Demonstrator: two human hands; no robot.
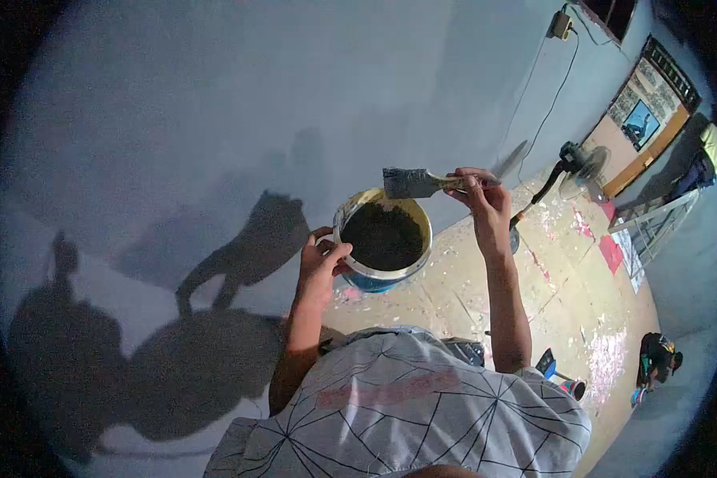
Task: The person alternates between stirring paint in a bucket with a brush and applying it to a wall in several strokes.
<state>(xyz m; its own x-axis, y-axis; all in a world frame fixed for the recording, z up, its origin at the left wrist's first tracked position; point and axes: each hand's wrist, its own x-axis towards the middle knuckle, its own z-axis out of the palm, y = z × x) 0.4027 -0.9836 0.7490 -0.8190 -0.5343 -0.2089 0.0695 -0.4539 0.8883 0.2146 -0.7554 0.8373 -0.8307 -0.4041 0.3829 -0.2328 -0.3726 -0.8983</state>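
Our left hand (pixel 323 253) is clenched on the near rim of the paint bucket (pixel 374 280), which hangs before the grey wall (pixel 215 119), above the spattered floor (pixel 566 295). Our right hand (pixel 484 201) grips the brush (pixel 410 183) by its handle, bristles over the bucket's far rim. Filled with dark paint, the bucket looks heavy and sloshy, and we judge the wet rim a slippery hold.

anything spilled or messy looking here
Yes: the floor is flecked all over with pale paint splashes, thickest toward the right. The bucket, gripped by the left hand, has paint smeared on its rim, but nothing is pouring out. The right hand holds the brush near that rim.
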